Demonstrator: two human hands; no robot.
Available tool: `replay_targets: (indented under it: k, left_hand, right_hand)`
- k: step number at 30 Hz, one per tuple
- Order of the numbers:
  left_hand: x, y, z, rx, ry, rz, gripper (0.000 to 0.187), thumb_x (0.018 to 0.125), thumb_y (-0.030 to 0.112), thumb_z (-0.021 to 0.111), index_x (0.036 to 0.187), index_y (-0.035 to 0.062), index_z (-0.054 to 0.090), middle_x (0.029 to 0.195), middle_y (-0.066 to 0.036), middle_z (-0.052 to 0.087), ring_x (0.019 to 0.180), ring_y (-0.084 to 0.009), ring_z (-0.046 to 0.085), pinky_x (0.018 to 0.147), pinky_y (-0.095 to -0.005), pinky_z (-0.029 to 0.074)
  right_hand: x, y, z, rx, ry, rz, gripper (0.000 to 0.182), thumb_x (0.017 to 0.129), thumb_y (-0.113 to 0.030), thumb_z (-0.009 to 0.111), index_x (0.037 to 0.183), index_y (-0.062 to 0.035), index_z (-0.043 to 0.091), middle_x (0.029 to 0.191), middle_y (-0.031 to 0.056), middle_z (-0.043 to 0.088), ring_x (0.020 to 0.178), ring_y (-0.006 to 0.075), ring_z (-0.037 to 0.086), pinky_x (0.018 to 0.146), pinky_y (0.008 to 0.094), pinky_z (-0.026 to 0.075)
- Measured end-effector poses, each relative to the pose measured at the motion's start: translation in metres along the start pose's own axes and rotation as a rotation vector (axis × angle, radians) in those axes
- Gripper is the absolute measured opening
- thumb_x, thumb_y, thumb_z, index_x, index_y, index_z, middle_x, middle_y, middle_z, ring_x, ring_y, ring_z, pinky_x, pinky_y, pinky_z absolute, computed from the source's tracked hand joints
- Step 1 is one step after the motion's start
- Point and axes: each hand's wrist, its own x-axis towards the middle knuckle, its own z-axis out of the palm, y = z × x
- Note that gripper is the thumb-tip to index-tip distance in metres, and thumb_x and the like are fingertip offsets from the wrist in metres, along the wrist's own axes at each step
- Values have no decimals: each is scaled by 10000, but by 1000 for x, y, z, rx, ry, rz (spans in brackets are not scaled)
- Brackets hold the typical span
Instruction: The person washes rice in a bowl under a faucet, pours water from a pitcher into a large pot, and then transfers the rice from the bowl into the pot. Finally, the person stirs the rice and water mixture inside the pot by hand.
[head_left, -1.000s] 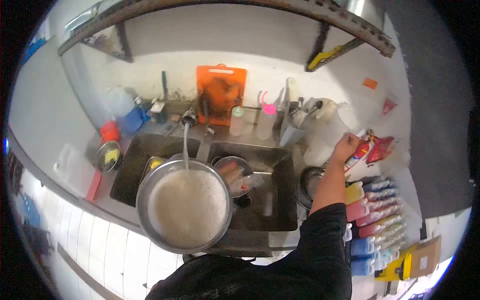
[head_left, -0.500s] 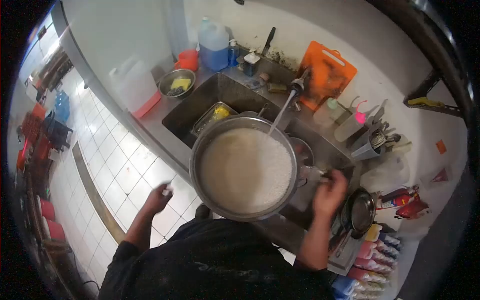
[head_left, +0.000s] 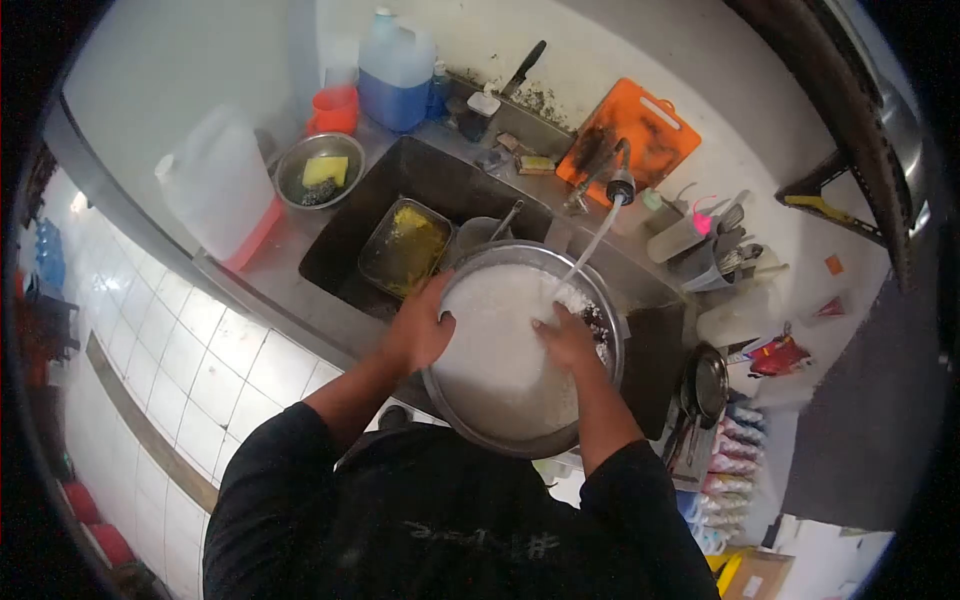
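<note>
A large metal pot (head_left: 510,447) with cloudy whitish water (head_left: 490,370) stands in front of me at the sink's near edge. White grains that look like rice (head_left: 572,297) show at its right side, with some dark spots beside them. My left hand (head_left: 415,325) is closed over the pot's left rim, thumb on the inner side. Reaching into the pot, my right hand (head_left: 568,342) has its thumb apart from the fingers, whose tips are partly hidden at the water. From the faucet (head_left: 621,185) a stream of water runs into the pot near this hand.
Left in the sink (head_left: 335,245) lies a metal tray (head_left: 400,262) with yellow scraps. A bowl with a sponge (head_left: 325,170), a jug of blue liquid (head_left: 395,85) and an orange cutting board (head_left: 640,140) stand behind. Pans (head_left: 710,385) lie at the right.
Both hands have come in from the sides to the pot, the left to its rim, the right into it. The view has shifted; the dark spots now show at the pot's right.
</note>
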Motion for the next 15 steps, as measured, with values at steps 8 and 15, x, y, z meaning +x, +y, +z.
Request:
replay_targets:
  k: [8,15]
  left_hand:
    - [3,-15,4,-43,45,28,627,794,-12,587,1413,-14,489,1280,-291,558,1187,-487,539,1049,-518,447]
    - [3,-16,-2,-55,9,44,661,778,-26,580,1430,-18,472,1275,-280,545,1192,-487,523,1035,-530,444]
  right_hand:
    - [12,-3,38,287,-149,143,853,929,-569,662,1497,33,455,1402,308,579,1310,389,579,1135,427,412]
    - [-77,-88,8,-70,-116,-334,844,828,-451,804,1516,-98,464,1526,300,412,1410,467,421,1133,532,389]
